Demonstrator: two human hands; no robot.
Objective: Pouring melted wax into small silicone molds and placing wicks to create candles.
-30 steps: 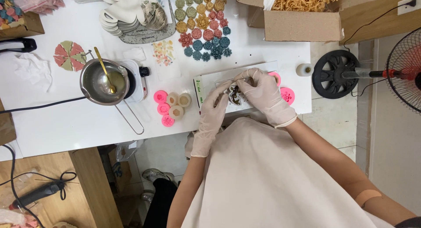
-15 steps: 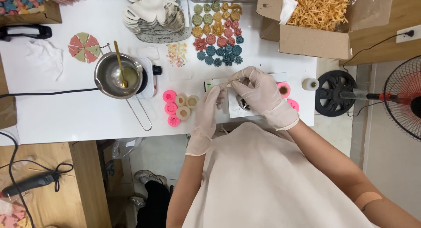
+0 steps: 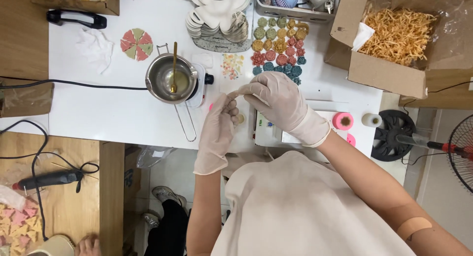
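Pinching something small and tan (image 3: 235, 94) between gloved fingertips, both hands meet above the white table (image 3: 98, 113): left hand (image 3: 217, 130) fingers closed on it from below, right hand (image 3: 278, 101) thumb and forefinger gripping its other end. What it is, can't tell. Metal pot (image 3: 170, 79) with spoon just left; flower-shaped pieces (image 3: 278, 47) behind; cardboard box (image 3: 389, 74) right.

- I see a metal pot (image 3: 170, 80) with a spoon (image 3: 174, 66)
- Coloured flower pieces (image 3: 277, 48) in rows
- A box (image 3: 389, 49) of shredded paper
- A fan (image 3: 465, 150) at my right
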